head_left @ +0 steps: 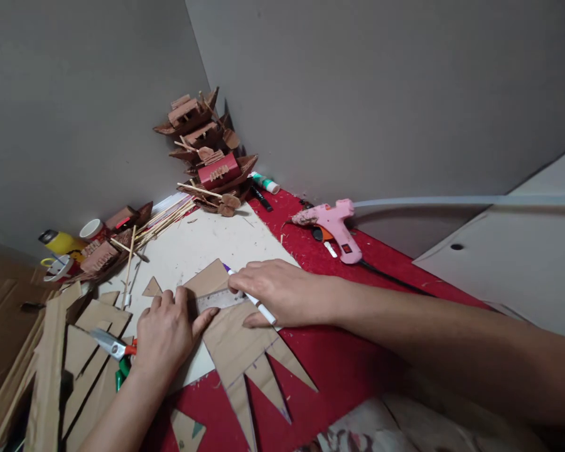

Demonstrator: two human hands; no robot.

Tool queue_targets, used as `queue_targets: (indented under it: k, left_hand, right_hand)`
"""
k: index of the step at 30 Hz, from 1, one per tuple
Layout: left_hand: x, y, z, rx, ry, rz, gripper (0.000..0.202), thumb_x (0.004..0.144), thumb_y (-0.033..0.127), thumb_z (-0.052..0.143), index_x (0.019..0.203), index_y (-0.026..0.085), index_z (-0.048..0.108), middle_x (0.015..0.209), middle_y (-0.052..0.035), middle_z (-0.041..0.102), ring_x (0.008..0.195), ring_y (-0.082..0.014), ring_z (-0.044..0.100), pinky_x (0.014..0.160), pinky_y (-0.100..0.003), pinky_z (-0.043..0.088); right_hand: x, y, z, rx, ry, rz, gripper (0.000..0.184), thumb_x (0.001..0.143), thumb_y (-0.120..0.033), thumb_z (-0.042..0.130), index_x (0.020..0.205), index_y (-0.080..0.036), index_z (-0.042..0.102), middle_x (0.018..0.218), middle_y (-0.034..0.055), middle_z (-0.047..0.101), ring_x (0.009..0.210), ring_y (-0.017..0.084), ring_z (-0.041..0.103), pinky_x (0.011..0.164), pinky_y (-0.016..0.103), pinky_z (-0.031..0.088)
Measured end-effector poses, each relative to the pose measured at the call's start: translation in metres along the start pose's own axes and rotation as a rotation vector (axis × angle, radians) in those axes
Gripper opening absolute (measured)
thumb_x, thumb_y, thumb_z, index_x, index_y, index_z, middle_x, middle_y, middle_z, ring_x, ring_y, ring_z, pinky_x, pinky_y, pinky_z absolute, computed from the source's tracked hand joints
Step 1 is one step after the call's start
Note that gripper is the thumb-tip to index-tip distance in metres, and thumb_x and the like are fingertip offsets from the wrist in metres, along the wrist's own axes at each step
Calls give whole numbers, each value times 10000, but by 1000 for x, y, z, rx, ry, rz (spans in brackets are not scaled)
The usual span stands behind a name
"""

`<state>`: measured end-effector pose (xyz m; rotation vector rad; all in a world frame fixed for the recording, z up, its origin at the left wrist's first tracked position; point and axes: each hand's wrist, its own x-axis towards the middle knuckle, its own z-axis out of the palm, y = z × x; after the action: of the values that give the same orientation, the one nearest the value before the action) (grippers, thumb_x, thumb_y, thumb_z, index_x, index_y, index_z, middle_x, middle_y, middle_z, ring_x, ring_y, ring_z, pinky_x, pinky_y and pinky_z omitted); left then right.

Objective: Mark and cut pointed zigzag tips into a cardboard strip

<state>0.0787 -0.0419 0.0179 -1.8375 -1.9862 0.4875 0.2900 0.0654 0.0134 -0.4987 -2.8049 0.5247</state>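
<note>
My left hand (167,329) lies flat with fingers spread, pressing a metal ruler (219,300) onto a cut piece of brown cardboard (238,348) with pointed strips. My right hand (282,292) is closed round a white marker pen (254,300) with a purple tip, held against the ruler's edge on the cardboard. The cardboard rests partly on a white board (207,242) and partly on the red cloth (339,370).
Scissors with an orange and green handle (115,348) lie on cardboard offcuts (75,370) at left. A pink glue gun (336,226) lies on the red cloth. Brown model boats (207,154) stack in the corner, with wooden sticks (162,223), a glue stick (265,182) and cups (66,248) nearby.
</note>
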Motion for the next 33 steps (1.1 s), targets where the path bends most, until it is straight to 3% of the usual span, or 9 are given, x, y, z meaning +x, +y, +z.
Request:
queue_targets:
  k: [8,12,20,25,28,33]
  left_hand:
    - [-18,-1,-4,-194,-5,35,391,948,525,388,1052,203,585,886,-70,635,859,-275,644,632,-345,456]
    - [-27,-5,8,-309,105,82,310,956,411,439,1126,190,572,952,-76,658,894,-258,637,653,-345,483]
    - [-34,-2,29,-415,338,184,213,934,274,509,1085,163,610,972,-102,671,849,-232,630,686,-339,524]
    - [-45,-8,44,-298,381,378,410,890,80,415,1275,74,552,1170,-165,664,1019,-274,614,798,-356,537]
    - [-49,-11,52,-272,406,465,443,892,142,409,1303,38,539,1230,-177,656,1049,-292,620,827,-361,541]
    - [-50,-14,60,-214,410,539,509,912,334,421,1329,70,543,1305,-140,630,1053,-275,649,776,-324,571]
  right_hand:
    - [2,18,5,13,34,57,199,839,-200,640,1016,-193,550,934,80,620,913,230,545,757,315,396]
    - [3,26,4,65,-5,59,86,857,-150,576,918,-202,543,870,54,600,873,208,530,758,303,383]
    - [-4,39,-5,60,-4,159,218,845,-33,485,939,-197,593,923,66,618,875,193,556,755,286,401]
    - [-4,43,0,79,1,116,252,874,-46,464,1004,-195,620,985,83,644,921,204,571,798,319,440]
    - [-2,45,3,94,3,88,264,871,-45,461,1024,-186,624,983,91,658,941,214,581,824,341,459]
    - [-3,48,7,80,-15,61,275,862,-34,456,1026,-181,621,1007,100,679,970,224,597,833,351,482]
